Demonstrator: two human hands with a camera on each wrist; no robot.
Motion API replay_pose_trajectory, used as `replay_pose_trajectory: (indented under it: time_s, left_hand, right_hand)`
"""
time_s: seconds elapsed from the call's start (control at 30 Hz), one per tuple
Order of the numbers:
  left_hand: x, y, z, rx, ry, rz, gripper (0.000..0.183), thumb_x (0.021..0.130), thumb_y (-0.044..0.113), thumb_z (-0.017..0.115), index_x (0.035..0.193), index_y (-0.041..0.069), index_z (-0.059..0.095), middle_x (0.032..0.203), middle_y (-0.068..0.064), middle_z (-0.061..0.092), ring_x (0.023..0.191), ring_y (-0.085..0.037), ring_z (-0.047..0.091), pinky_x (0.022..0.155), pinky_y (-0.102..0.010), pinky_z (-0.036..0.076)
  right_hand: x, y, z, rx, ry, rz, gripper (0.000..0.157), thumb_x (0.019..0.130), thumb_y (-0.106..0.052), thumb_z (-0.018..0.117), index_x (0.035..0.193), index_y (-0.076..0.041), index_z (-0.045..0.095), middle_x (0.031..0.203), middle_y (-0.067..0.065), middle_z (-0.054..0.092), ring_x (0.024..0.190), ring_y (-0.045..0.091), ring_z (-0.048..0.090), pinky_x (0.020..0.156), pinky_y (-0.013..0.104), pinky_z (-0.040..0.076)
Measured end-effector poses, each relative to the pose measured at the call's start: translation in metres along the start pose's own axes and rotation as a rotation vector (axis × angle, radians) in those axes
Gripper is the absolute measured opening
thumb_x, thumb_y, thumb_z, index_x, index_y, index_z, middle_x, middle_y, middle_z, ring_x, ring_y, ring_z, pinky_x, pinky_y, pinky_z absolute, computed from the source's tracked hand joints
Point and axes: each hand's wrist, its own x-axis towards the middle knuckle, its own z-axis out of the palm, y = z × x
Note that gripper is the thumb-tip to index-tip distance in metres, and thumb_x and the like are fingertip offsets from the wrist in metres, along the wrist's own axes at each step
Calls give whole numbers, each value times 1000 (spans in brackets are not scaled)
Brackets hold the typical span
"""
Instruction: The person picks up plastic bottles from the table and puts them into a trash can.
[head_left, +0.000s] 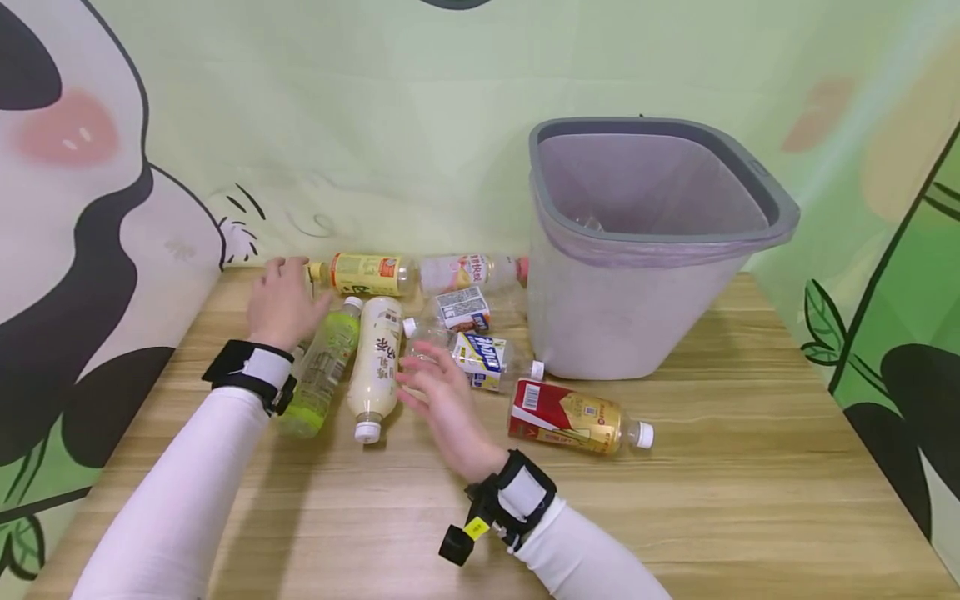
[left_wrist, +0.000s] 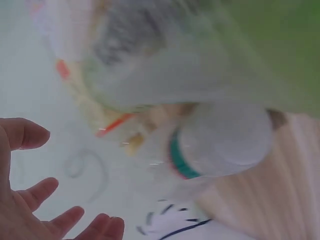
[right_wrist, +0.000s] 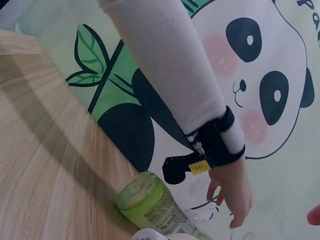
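Note:
My left hand (head_left: 285,304) hovers over the far left bottles, fingers loosely spread and holding nothing. Beside it lies a green-tinted bottle (head_left: 322,379). In the left wrist view, a clear bottle with a white cap (left_wrist: 227,135) and teal ring appears close to that hand; from the head it is mostly hidden. My right hand (head_left: 450,404) is held with spread, slightly bent fingers, also without a thing in it. Nearest to it are a creamy white milk tea bottle (head_left: 378,358) and a clear bottle with a blue-and-yellow label (head_left: 483,360).
Along the back wall lie a yellow-labelled bottle (head_left: 367,275) and a pink-capped bottle (head_left: 461,273). Another clear bottle (head_left: 463,310) lies before them. A red-and-gold bottle (head_left: 566,417) lies right. A lined grey-rimmed bin (head_left: 615,317) stands behind it, something clear inside.

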Motion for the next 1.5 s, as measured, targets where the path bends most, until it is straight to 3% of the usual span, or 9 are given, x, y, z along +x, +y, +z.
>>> replay_pose_trajectory:
  time_s: [0.13, 0.33, 0.6, 0.77, 0.97, 1.1, 1.27, 1.5]
  left_hand:
    - [8, -13, 6, 17, -61, -88, 74, 89, 39, 54, 144, -3, 29, 143, -37, 23, 122, -59, 26, 95, -70, 29]
    - [8, -26, 11, -11, -141, -145, 69, 85, 24, 52, 145, 1, 28, 140, -36, 27, 119, -57, 30, 90, -71, 32]
    - [-1, -35, 9, -73, -273, -158, 77, 80, 8, 48, 150, 7, 17, 140, -45, 13, 121, -61, 23, 85, -73, 36]
    - [-4, -44, 9, -87, -339, -164, 73, 85, 11, 42, 151, 8, 11, 134, -51, 11, 115, -62, 27, 84, -72, 38]
    - [-12, -62, 13, -73, -322, -60, 76, 87, 12, 51, 150, 4, 10, 129, -53, 18, 116, -61, 25, 84, -70, 39]
    - [-19, -72, 16, -94, -327, -38, 82, 85, 10, 57, 151, 5, 8, 131, -54, 12, 118, -65, 21, 86, -73, 36]
    - [-30, -77, 15, -106, -328, 13, 84, 83, 4, 57, 151, 5, 8, 135, -53, 5, 121, -67, 16, 83, -75, 36]
    - [-50, -81, 10, -165, -221, 52, 81, 84, 0, 55, 150, 3, 10, 132, -52, 9, 106, -65, 36, 67, -60, 51]
  right_hand:
    - [-2, 5, 2, -28, -23, 1, 48, 86, 3, 48, 133, -2, 41, 129, 23, 47, 118, 40, 48, 102, 46, 42]
    - [-6, 9, 3, -60, -56, -1, 45, 87, 2, 50, 132, -2, 42, 126, 24, 47, 114, 39, 51, 99, 44, 45]
    - [-8, 7, 3, -70, -60, -1, 45, 87, 3, 49, 131, -2, 42, 127, 27, 47, 111, 38, 53, 97, 43, 46]
    - [-8, 7, 1, -82, -65, -3, 45, 87, 3, 50, 131, -1, 42, 125, 25, 48, 108, 35, 55, 97, 45, 46]
    - [-7, 6, -6, -85, -80, 2, 45, 88, 2, 49, 132, -1, 42, 126, 26, 48, 110, 40, 53, 98, 46, 46]
    - [-7, 4, -10, -100, -86, -8, 44, 89, 2, 48, 132, 0, 42, 122, 22, 50, 111, 41, 53, 95, 42, 48]
    - [-8, 2, -15, -119, -85, -14, 45, 89, 2, 47, 134, 2, 39, 121, 18, 51, 103, 31, 58, 94, 43, 48]
    - [-9, -1, -22, -133, -105, -29, 45, 89, 2, 45, 134, 0, 38, 126, 25, 49, 107, 35, 56, 97, 48, 45]
